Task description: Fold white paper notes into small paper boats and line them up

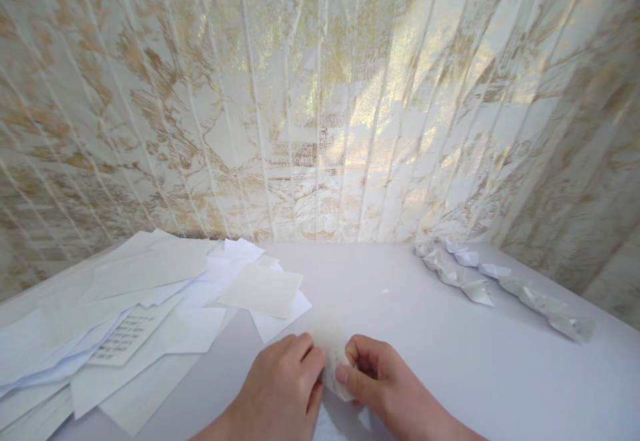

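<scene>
Between my two hands is a small folded piece of off-white paper (334, 361), standing up a little from the white tabletop near its front edge. Faint marks like print show on it. My left hand (287, 381) is closed on the paper's left side, its fingertips partly hidden. On the right side, my right hand (380, 377) pinches the paper, with the thumb pressed on its near face and the fingers curled behind. The lower end of the paper is blurred.
A spread pile of loose paper sheets (150, 274) covers the left of the table (360, 274), one sheet (125, 334) bearing printed lines. Folded paper pieces stand in two rows at the back right, a left row (450, 271) and a right row (540, 297). A patterned curtain (320, 127) hangs behind.
</scene>
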`<state>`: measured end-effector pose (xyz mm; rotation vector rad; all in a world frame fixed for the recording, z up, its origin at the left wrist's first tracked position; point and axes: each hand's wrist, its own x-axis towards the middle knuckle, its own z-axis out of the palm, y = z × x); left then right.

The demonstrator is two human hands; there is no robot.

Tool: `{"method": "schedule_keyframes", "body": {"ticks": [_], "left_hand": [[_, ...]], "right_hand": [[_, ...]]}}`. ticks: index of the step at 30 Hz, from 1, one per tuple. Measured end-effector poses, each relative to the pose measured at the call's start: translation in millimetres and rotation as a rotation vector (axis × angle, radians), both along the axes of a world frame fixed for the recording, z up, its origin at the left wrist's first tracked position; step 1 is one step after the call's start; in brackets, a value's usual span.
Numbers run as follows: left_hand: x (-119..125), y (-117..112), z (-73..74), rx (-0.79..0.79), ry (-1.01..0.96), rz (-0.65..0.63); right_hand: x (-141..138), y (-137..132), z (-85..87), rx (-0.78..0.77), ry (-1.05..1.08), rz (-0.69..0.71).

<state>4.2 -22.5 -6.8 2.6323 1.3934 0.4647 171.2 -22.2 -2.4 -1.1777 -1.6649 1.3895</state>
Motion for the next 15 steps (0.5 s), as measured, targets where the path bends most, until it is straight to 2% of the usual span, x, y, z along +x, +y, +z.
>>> {"method": "schedule_keyframes", "body": {"ticks": [2, 4, 6, 7, 10, 12, 15], "left_hand": [[-2, 2, 0.7, 0.027, -0.088, 0.008], [-4, 5, 2.8, -0.084, -0.301, 0.108], [-4, 8, 6.1, -0.330, -0.605, 0.232], [-4, 10, 7.9, -0.471, -0.767, 0.266], [-3, 12, 12.0, -0.850, -1.131, 0.304], [-2, 13, 13.0, -1.001, -1.167, 0.336], [-3, 14, 11.5, -1.098, -0.988, 0.354]], "right_hand": [[2, -3, 2.8, 0.093, 0.104, 0.006], [8, -5, 4.0, 0.308, 0.082, -0.096], [15, -4, 3.2, 0.589, -0.014, -0.155], [19, -3, 2.3, 0.725, -0.076, -0.135], [25, 1, -0.3, 1.073, -0.276, 0.041], [26, 2, -0.1, 1.196, -0.419, 0.115], [23, 2, 3.5, 1.258, -0.540, 0.168]]}}
